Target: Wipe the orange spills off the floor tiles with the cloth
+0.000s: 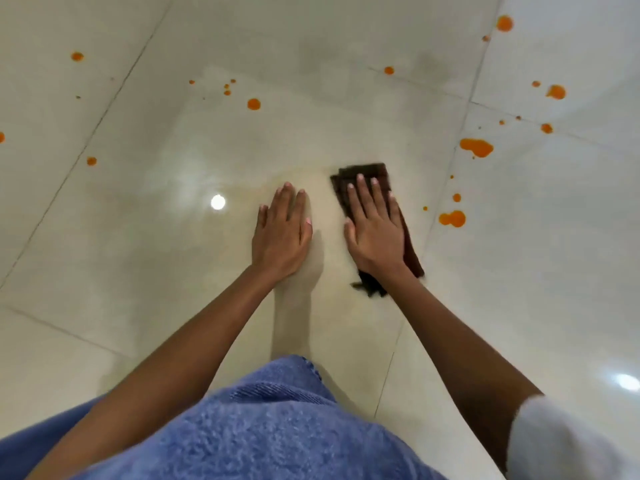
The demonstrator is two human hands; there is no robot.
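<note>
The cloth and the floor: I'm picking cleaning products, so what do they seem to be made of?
The cloth looks like dark brown, matte woven or terry fabric: it folds flat under the right hand and frays at its near end. The exact fibre cannot be told. The floor looks like glazed ceramic or polished stone tile: pale, glossy, mirroring ceiling lights, with thin grout lines.

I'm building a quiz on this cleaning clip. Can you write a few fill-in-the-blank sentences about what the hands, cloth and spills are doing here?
1. The right hand presses flat on a dark ____ cloth.
2. The left hand rests on the bare ____.
3. The spills on the tiles are ____ in colour.
4. The double blob nearest the cloth lies to the cloth's ____.

Missing words: brown; floor; orange; right
</note>
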